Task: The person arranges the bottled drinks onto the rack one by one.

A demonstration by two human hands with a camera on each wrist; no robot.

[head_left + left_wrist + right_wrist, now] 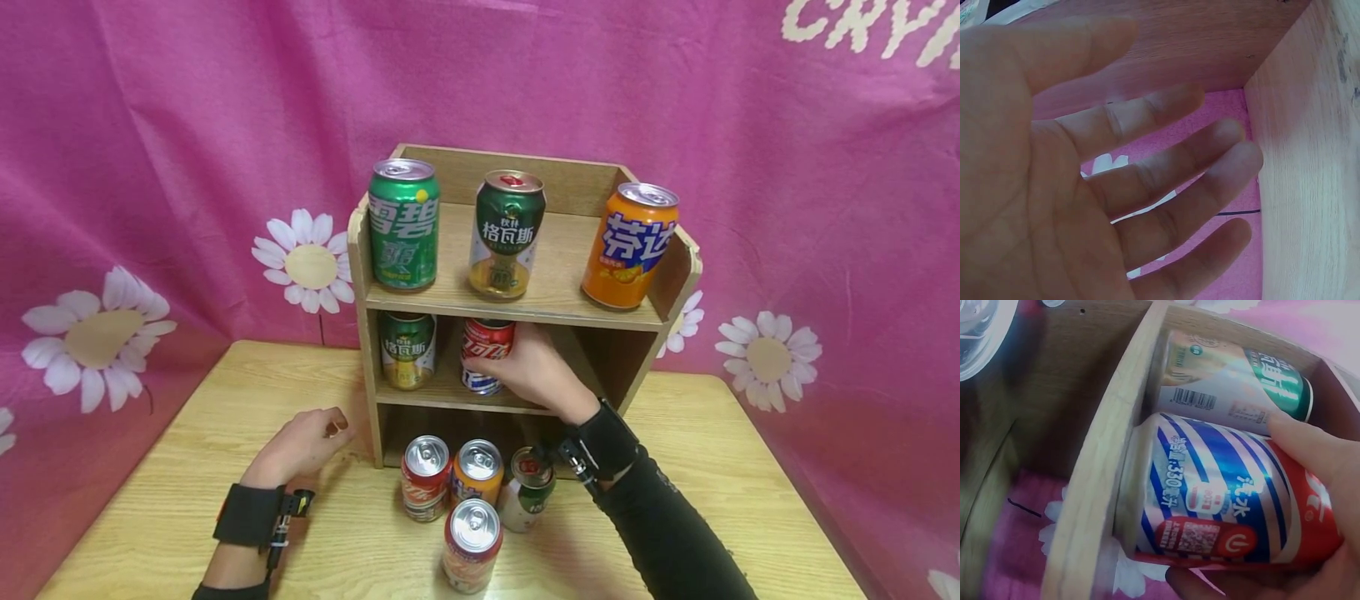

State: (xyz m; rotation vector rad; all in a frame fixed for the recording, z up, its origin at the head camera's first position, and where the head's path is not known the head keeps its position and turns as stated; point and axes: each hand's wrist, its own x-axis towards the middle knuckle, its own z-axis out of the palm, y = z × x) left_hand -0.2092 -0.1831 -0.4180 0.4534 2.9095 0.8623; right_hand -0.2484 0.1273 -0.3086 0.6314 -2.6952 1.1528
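On the middle shelf, my right hand (pixel 543 375) grips a red soda can (pixel 487 343) with blue and white stripes on its lower part. In the right wrist view, the thumb and fingers hold the upper, red end of this can (pixel 1210 490), and its base is at the shelf's front edge. A green-and-gold can (pixel 408 354) stands to its left on the same shelf. My left hand (pixel 303 442) is above the table, left of the wooden shelf unit (pixel 517 311), holding nothing. Its loosely bent fingers (pixel 1166 175) show in the left wrist view.
On the top shelf stand a green can (pixel 405 229), a green-and-gold can (pixel 507 237) and an orange can (pixel 632 246). Before the unit, the table (pixel 360 533) bears two red cans (pixel 425 483) (pixel 472 550), an orange can (pixel 477 475) and a green-and-white can (pixel 528 496). A pink cloth (pixel 225 125) hangs behind.
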